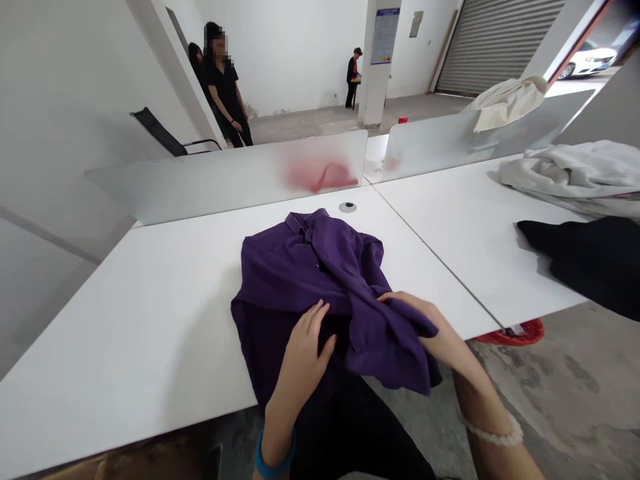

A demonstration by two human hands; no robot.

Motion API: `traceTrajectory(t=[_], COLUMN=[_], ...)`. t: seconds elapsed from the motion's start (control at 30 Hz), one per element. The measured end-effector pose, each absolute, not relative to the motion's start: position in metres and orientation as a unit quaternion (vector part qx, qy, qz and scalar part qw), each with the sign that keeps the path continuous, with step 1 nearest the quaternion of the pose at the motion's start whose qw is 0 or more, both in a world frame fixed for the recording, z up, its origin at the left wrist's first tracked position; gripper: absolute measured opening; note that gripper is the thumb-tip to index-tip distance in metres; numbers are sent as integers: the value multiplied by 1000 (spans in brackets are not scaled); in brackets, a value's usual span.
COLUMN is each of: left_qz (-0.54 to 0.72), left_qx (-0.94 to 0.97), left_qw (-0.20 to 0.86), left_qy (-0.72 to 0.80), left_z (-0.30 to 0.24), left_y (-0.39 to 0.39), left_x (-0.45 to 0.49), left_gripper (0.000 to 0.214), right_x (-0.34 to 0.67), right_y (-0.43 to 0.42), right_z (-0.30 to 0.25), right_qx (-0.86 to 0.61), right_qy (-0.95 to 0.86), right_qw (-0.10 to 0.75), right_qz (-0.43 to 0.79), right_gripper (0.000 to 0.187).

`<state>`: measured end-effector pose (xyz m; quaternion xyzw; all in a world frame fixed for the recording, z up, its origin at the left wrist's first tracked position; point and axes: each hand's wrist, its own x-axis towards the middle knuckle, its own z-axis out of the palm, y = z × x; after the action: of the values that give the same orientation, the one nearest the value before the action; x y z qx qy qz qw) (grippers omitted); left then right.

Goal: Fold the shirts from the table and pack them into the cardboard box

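A purple button-up shirt lies on the white table, collar toward the far side, its lower part hanging over the near edge. My left hand rests on the lower front of the shirt, fingers stretched out and thumb apart. On the right, my right hand has hold of a fold of the same shirt. Purple cloth drapes over part of that hand and hides some of its fingers. Dark folds lie between the two hands.
Frosted dividers run along the table's back. Black cloth and pale garments lie at the right; a cream cloth hangs over a divider. A red-lined bin stands below the edge. People stand beyond.
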<state>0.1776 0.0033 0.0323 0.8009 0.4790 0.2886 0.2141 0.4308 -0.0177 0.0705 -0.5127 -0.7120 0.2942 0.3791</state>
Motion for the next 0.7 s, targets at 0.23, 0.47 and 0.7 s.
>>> traceTrajectory(t=[0.23,0.47,0.7], left_qz=[243,364,360], left_qx=[842,770,736], left_qw=[126,201,257], left_qy=[465,483,513], left_z=[12,29,43], left_y=[9,10,13], left_x=[193,185,167], left_gripper=[63,28,24], right_x=[430,429,430], right_y=[-26,-30,-28], right_z=[86,71,63], right_qx=[-431,-486,-468], right_qy=[-803,-701,-743], right_qw=[229,356,294], right_qz=[343,381,378], right_gripper=[42,39,43])
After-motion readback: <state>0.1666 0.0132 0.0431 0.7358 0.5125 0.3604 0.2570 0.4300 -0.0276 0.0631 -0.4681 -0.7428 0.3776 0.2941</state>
